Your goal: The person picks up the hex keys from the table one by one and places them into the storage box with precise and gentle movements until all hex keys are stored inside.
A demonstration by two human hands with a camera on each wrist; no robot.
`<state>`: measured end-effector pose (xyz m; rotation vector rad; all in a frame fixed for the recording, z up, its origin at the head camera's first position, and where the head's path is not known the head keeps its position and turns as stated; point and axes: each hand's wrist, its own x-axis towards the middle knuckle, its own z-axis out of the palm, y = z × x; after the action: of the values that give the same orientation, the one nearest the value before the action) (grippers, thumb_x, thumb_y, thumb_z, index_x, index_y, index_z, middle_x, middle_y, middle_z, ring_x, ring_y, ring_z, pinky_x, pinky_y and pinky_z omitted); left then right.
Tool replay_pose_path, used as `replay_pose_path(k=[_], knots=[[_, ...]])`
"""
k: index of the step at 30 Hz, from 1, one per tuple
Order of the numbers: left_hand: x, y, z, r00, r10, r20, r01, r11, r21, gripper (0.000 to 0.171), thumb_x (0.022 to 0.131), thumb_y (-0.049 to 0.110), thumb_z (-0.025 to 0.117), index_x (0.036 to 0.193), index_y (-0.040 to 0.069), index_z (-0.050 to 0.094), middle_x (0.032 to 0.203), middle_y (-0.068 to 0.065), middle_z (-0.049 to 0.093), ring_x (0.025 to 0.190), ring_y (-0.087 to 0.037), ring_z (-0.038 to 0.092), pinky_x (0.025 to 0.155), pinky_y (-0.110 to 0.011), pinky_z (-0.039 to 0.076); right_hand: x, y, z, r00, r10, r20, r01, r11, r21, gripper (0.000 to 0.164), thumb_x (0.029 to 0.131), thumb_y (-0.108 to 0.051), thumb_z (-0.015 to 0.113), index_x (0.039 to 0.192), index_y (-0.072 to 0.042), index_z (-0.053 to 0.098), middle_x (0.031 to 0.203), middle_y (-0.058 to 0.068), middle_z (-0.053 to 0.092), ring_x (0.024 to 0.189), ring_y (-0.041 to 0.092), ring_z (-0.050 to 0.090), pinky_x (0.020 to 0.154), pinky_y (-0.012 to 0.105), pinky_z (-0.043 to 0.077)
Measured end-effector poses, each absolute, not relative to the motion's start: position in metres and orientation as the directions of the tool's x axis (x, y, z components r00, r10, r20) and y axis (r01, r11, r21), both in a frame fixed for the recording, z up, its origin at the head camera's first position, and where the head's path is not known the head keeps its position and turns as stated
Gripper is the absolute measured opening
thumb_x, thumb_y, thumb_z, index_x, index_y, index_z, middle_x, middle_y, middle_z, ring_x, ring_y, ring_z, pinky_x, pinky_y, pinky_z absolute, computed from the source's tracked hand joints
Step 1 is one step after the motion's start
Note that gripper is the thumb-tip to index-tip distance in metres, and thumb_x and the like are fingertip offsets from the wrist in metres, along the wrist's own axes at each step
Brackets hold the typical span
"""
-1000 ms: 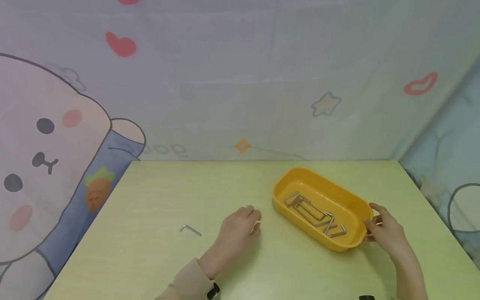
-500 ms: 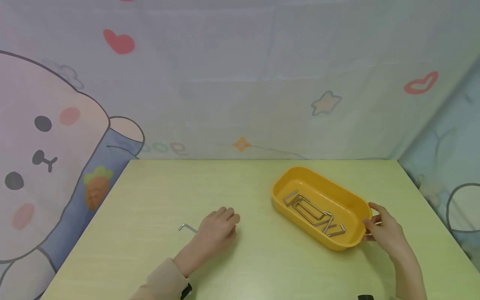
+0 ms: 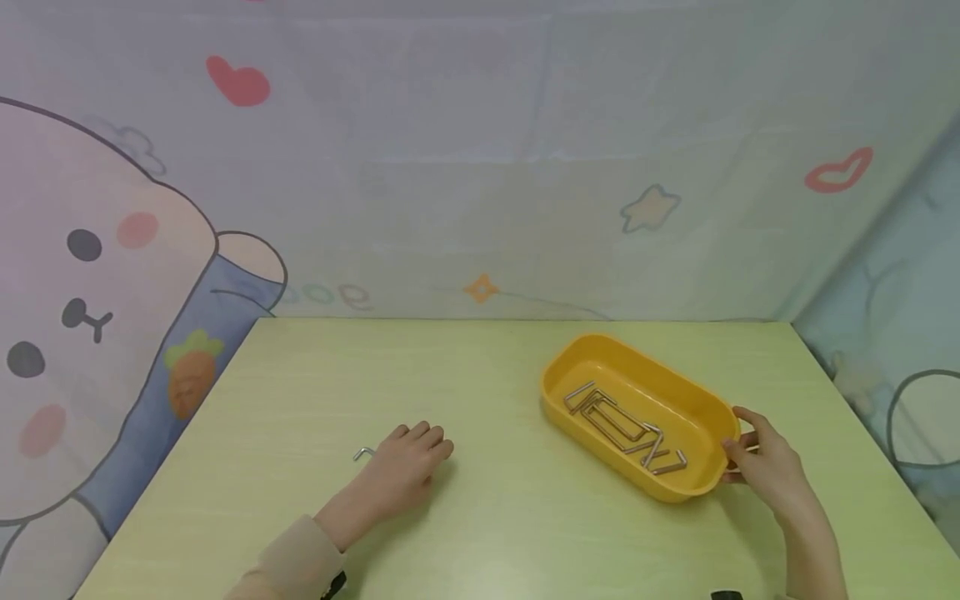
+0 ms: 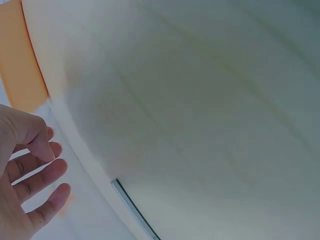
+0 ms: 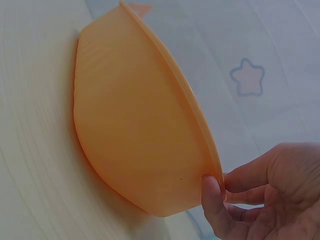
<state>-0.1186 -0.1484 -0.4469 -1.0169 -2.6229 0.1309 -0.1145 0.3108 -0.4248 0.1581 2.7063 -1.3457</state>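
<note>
My right hand [image 3: 772, 471] pinches the near right end of a yellow oblong tray [image 3: 720, 400]; in the right wrist view the thumb [image 5: 214, 205] lies on one side of the rim and fingers on the other. Several L-shaped metal hex keys [image 3: 630, 433] lie inside the tray. On the table at left is a single hex key [image 3: 363, 452], mostly covered in the head view by my left hand [image 3: 401, 475]. That hand hovers above it with loosely bent fingers and nothing in them. The left wrist view shows the key's straight shaft [image 4: 134, 210] apart from the fingers.
The pale yellow-green table [image 3: 517, 533] ends at the back against a hanging cloth [image 3: 450, 200] printed with cartoon figures. A dark band [image 3: 335, 586] sits at my left sleeve's cuff.
My left hand has moved left, away from the tray, and now covers most of the single hex key. My right hand keeps its hold on the tray.
</note>
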Motion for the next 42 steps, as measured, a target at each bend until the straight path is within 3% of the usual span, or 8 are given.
replay_pose_path(k=[18,23,28,42], knots=[[-0.123,-0.180,-0.452,-0.766,0.621,0.164,0.575,0.777,-0.258,0.031,0.073,0.003,0.074,0.100,0.012,0.061,0.091,0.000,0.055,0.077,-0.018,0.048,0.063,-0.028,0.034,-0.116,0.310,-0.426,-0.990,0.047,-0.135,0.135,0.602,-0.787,0.058,0.100,-0.009,0.044,0.147,0.010,0.016,0.105,0.022,0.044,0.075,0.008,0.060,0.065,0.023,0.057],[-0.123,-0.187,-0.452,-0.806,0.584,0.093,0.551,0.799,-0.238,0.036,0.075,-0.001,0.073,0.105,0.013,0.057,0.091,-0.001,0.051,0.074,-0.018,0.041,0.062,-0.028,0.030,-0.115,0.309,-0.425,-0.990,0.048,-0.133,0.135,0.605,-0.785,0.057,0.099,-0.008,0.044,0.147,0.009,0.017,0.102,0.019,0.043,0.076,0.010,0.060,0.065,0.024,0.057],[-0.125,-0.191,-0.453,-0.820,0.565,0.094,0.533,0.812,-0.237,0.028,0.079,0.003,0.071,0.100,0.013,0.055,0.084,0.000,0.045,0.070,-0.016,0.035,0.061,-0.027,0.026,-0.115,0.310,-0.424,-0.990,0.042,-0.133,0.131,0.606,-0.784,0.057,0.099,-0.008,0.044,0.147,0.010,0.017,0.103,0.020,0.044,0.076,0.011,0.060,0.065,0.025,0.058],[-0.132,-0.198,-0.452,-0.843,0.535,0.051,0.509,0.825,-0.245,0.028,0.077,-0.001,0.071,0.100,0.009,0.060,0.086,-0.003,0.053,0.074,-0.020,0.045,0.061,-0.031,0.034,-0.115,0.311,-0.426,-0.987,0.049,-0.152,0.152,0.593,-0.791,0.058,0.100,-0.008,0.043,0.147,0.010,0.015,0.102,0.019,0.044,0.075,0.008,0.059,0.066,0.024,0.057]])
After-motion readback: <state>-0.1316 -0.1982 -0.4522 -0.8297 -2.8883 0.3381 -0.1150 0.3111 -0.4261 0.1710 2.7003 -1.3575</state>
